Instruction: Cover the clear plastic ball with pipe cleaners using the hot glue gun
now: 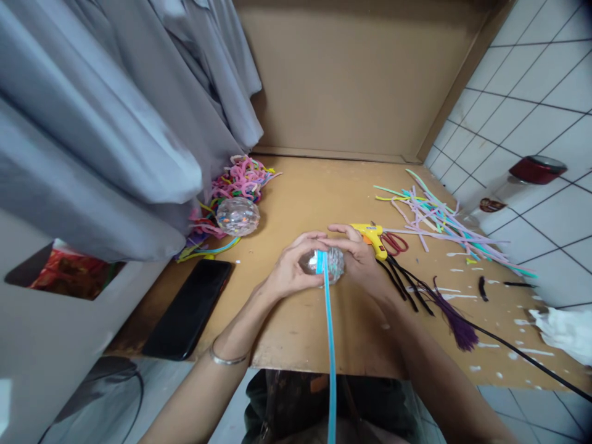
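A small clear ball (336, 264) sits between my two hands above the front middle of the table. Light blue bands lie side by side over its near face. From them a long flat blue strip (329, 333), like ribbon, runs down past the table's front edge and out of view. My left hand (296, 262) curves around the ball's left side, thumb below and fingers on top. On the right side, my right hand (355, 251) presses against the ball with its fingers near the top. The ball's far side and underside are hidden.
Another clear ball (238, 216) stands left beside a heap of coloured fuzzy stems (245, 179). A black phone (189, 308) lies front left. Right are a yellow glue gun (372, 239), red-handled scissors (395, 243), pastel strips (430, 216), a purple tassel (457, 324) and a lidded jar (513, 185).
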A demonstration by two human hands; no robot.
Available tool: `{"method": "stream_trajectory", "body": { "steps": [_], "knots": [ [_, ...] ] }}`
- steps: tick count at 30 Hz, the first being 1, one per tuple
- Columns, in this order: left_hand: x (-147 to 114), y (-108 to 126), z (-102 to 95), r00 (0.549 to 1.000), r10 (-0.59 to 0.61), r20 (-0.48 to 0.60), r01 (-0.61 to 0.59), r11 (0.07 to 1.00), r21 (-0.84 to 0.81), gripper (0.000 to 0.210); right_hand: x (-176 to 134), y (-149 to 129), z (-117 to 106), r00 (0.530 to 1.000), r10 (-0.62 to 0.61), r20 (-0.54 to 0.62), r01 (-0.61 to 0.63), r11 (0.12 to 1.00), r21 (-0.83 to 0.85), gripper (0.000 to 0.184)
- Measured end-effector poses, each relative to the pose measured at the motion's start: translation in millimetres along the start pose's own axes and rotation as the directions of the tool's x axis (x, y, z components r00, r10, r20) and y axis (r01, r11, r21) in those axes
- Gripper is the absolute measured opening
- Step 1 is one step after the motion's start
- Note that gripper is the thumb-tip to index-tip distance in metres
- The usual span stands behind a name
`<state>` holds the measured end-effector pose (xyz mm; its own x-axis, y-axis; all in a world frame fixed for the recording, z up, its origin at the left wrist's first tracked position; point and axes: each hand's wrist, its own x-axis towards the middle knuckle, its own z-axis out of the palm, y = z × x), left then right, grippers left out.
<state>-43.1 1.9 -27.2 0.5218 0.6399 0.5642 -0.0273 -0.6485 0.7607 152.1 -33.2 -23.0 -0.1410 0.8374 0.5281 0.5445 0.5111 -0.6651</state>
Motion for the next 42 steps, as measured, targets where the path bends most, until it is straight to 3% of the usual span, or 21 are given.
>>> {"method": "stream_trajectory", "body": {
  "steps": [3, 8, 12, 22, 25, 30, 35, 42],
  "knots": [
    [0.1, 0.0, 0.1, 1.000, -0.011, 0.002, 0.011, 1.000, -0.007, 0.040, 0.5, -2.0, -2.9, 0.999, 0.026, 0.036, -0.028, 0.997, 0.073, 0.032],
    [0.6, 0.0, 0.5, 1.000, -0.029, 0.002, 0.029, 1.000, -0.006, 0.041, 0.6, -0.1, -0.5, 0.997, 0.068, 0.025, -0.069, 0.998, 0.011, 0.037],
    [0.6, -1.6, -1.6, 1.000, -0.001, 0.030, 0.001, 1.000, 0.014, 0.044, 1.2, 0.2, -0.5, 0.994, 0.093, 0.058, -0.097, 0.993, 0.070, 0.038],
    [2.4, -7.6, 1.2, 0.991, 0.068, 0.117, -0.088, 0.981, 0.175, 0.090, 3.0, 6.5, -3.9, 0.989, 0.142, 0.035, -0.146, 0.958, 0.247, 0.030],
    [2.9, -9.2, 2.6, 0.986, 0.109, 0.123, -0.134, 0.967, 0.217, 0.084, 6.4, 11.4, -5.0, 0.987, 0.147, 0.060, -0.158, 0.944, 0.288, 0.032],
    [1.7, -7.6, 5.2, 0.990, 0.136, 0.036, -0.140, 0.976, 0.165, 0.073, 8.0, 6.7, -7.7, 0.969, 0.215, 0.123, -0.245, 0.899, 0.364, 0.035],
    [1.2, -6.2, 4.7, 0.982, 0.181, 0.043, -0.185, 0.977, 0.108, 0.070, 6.3, 1.6, -8.9, 0.949, 0.295, 0.109, -0.314, 0.868, 0.385, 0.043],
    [-0.3, -12.0, 3.2, 0.987, 0.151, 0.060, -0.156, 0.983, 0.092, 0.071, 6.0, 2.9, -7.3, 0.964, 0.235, 0.129, -0.265, 0.902, 0.342, 0.051]
  ]
}}
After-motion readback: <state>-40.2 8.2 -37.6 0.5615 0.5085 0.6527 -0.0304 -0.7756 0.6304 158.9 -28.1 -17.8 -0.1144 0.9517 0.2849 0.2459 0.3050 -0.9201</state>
